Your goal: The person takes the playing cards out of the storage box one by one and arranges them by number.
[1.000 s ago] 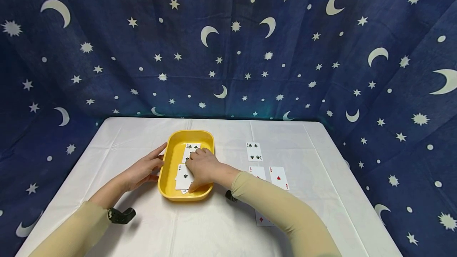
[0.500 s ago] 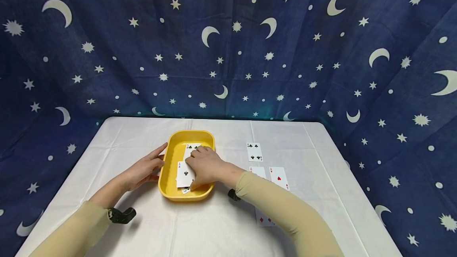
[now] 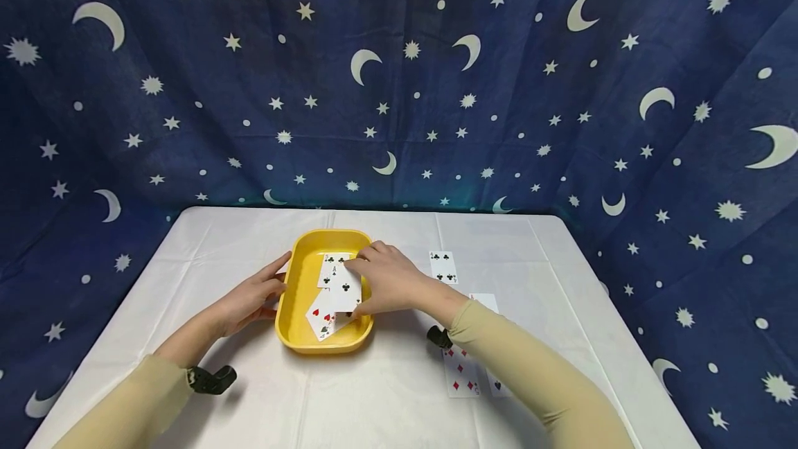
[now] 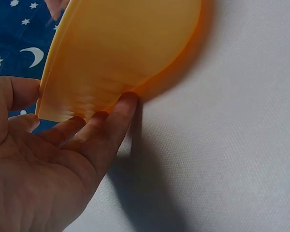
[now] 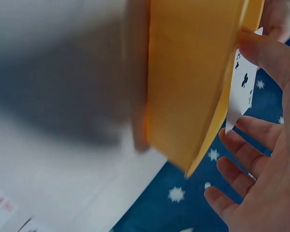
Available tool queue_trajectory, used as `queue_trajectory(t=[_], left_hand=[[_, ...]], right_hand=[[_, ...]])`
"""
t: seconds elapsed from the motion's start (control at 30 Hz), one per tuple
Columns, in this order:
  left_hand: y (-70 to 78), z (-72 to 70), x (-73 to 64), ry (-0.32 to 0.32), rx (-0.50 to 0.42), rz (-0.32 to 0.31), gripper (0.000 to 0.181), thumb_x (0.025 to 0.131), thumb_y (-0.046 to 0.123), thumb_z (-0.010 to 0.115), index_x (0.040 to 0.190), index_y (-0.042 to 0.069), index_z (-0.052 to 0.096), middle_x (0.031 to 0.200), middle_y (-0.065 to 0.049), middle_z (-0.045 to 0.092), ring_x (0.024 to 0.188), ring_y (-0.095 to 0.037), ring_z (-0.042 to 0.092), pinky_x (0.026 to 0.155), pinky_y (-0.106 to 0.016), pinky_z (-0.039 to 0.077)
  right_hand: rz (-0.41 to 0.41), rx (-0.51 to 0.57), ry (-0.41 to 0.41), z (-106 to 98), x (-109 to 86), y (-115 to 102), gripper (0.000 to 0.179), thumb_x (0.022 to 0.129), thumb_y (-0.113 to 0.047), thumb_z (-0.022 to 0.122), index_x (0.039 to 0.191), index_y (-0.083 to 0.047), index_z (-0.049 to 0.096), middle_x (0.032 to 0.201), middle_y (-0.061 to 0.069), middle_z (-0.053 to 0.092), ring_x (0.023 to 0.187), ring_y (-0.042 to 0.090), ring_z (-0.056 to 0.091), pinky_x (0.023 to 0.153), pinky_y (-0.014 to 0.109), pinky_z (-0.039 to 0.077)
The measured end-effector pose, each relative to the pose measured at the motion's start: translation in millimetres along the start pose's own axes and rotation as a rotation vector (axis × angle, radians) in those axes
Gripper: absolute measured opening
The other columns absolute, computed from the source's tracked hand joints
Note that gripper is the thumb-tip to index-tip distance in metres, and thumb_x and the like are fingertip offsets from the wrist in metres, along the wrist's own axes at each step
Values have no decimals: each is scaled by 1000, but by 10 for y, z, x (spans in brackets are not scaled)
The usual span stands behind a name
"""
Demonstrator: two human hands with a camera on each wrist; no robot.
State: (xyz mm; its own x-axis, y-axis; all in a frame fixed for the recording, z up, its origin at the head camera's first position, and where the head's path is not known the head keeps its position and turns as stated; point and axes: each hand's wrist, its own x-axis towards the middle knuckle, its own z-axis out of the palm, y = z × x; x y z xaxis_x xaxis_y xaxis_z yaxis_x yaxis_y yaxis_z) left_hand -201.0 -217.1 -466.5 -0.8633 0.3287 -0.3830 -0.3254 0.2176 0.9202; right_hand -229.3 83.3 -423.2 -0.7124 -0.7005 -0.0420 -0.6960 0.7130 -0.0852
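Note:
My right hand pinches an ace of clubs between thumb and fingers, over the right part of a yellow tray. From the right wrist view, the card overlaps the tray's rim. Beneath it in the tray lie a club card, a heart card and a spade card, partly covered. My left hand rests its extended fingers against the tray's left outer wall. The left wrist view has those fingertips touching the yellow wall.
Right of the tray on the white cloth lie a four of clubs, a diamond card and a spade card. A further card is partly hidden by the right sleeve. Behind hangs a blue star-and-moon curtain.
The right hand has picked up the ace of clubs and carried it rightward, uncovering the heart and spade cards. The right sleeve now covers different table cards. The left hand stays put.

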Motion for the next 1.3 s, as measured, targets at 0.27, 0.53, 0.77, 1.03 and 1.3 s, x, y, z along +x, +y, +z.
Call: queue_trajectory(t=[0.27,0.53,0.77,1.03,1.3], left_hand=[[-6,16,13,17,20,5,76,103,14,44,166,30,4,166,-25,18,128,-36,51,91,-43,56],[-6,24,-4,31,38,19,72,104,16,41,166,29,6,167,-25,17,134,-38,46,95,-44,54],[-25,26,7,29,41,30,70,107,18,40,166,28,4,166,-25,18,137,-39,46,98,-44,53],[-33,40,16,49,48,25,71,106,19,42,166,28,6,166,-25,18,135,-38,48,97,-43,53],[-29,43,17,53,49,23,70,107,20,42,166,29,5,166,-25,19,134,-38,49,97,-43,54]], right_hand=[[76,78,68,-92,-400,384,92,73,-65,79,150,-25,52,137,-3,54,129,19,40,109,43,36],[170,152,92,-128,-810,747,91,74,-59,82,152,-24,51,141,-1,51,134,20,37,113,45,33],[220,211,98,-125,-1136,999,90,75,-52,84,154,-26,48,144,1,48,138,23,35,112,51,34],[276,262,103,-86,-1476,1229,91,76,-41,85,156,-23,46,147,5,45,139,27,33,111,56,34],[325,292,119,-11,-1783,1444,92,75,-33,89,155,-17,47,147,11,45,138,33,32,107,60,37]])
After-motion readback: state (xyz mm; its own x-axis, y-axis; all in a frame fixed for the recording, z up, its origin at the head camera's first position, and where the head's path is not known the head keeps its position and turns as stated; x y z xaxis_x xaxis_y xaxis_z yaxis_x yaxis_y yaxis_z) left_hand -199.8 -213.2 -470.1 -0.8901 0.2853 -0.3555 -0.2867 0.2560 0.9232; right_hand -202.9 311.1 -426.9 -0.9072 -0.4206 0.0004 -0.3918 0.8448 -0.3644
